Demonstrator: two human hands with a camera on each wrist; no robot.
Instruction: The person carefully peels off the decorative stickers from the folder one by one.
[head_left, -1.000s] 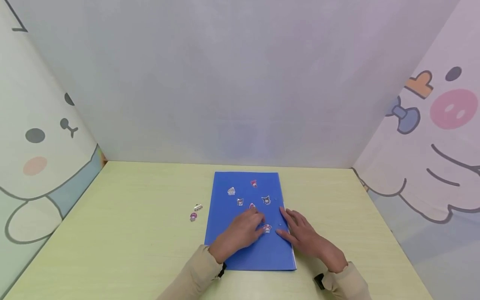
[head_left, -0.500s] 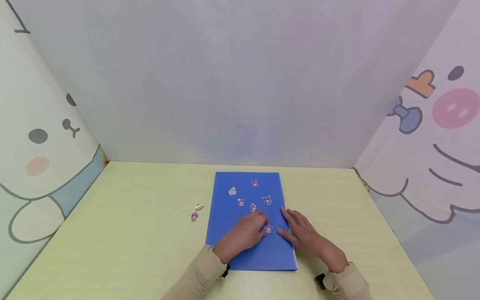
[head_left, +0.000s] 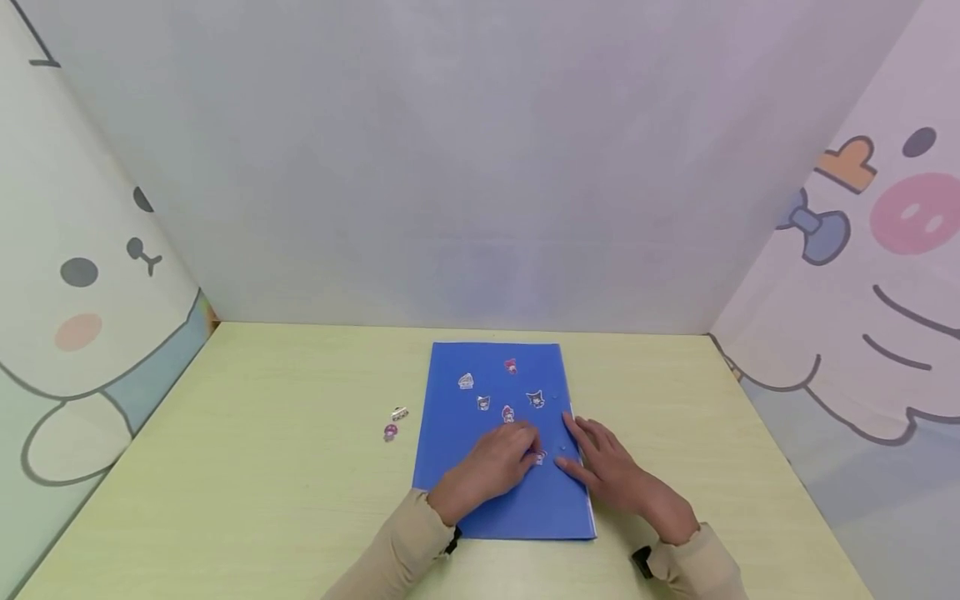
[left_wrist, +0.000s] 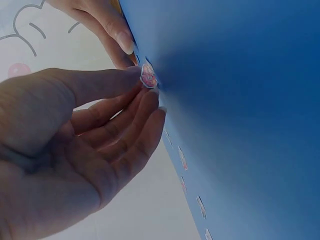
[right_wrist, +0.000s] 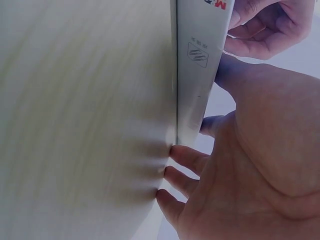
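A blue file folder point(head_left: 487, 517) lies flat on the table with several small cartoon stickers on its cover. My left hand point(head_left: 497, 461) is over the folder's middle. Thumb and forefinger pinch a pinkish sticker point(left_wrist: 148, 76) at the cover, and in the head view that sticker point(head_left: 540, 458) is partly hidden by the fingertips. Just beyond the knuckles sits a red-and-white sticker point(head_left: 508, 413). My right hand point(head_left: 611, 471) rests along the folder's right edge, thumb and forefinger on the cover. Its other fingers touch the table beside the white spine point(right_wrist: 197, 75).
Left of the folder, a whitish sticker point(head_left: 400, 413) and a purple sticker point(head_left: 391, 432) lie on the pale wooden table point(head_left: 300, 467). Farther up the cover are a dark-eared sticker point(head_left: 535, 399) and a red sticker point(head_left: 511, 366). Cartoon-printed panels stand at both sides.
My left fingertips have shifted slightly right and now cover more of the pinkish sticker. The red-and-white sticker beyond the knuckles shows more fully. My right hand stays in place.
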